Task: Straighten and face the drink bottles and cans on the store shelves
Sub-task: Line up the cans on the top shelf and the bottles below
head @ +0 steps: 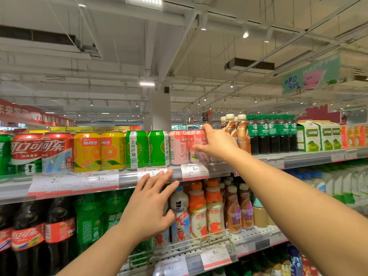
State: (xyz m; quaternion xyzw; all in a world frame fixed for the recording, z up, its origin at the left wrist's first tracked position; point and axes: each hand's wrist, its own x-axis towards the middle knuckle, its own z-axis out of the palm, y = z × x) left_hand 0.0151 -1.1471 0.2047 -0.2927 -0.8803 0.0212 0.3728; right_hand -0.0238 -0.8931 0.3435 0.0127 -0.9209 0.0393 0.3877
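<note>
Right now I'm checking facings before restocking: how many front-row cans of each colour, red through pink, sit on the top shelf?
Red cans: 2
Yellow cans: 2
Green cans: 2
Pink cans: 2, the right one gripped by the right hand
Total: 8

Bright, even store light from above: a ceiling panel (143,2), a strip light (147,84) and small spotlights (245,34) burn white. Glare streaks the clear price rail (127,179) along the shelf edge; shadows soft, deepest under the upper shelf around the dark cola bottles (29,232). Wide-angle bend curves shelves and ceiling beams toward the frame edges, and the far right and bottom corners smear, labels there unreadable.
</note>
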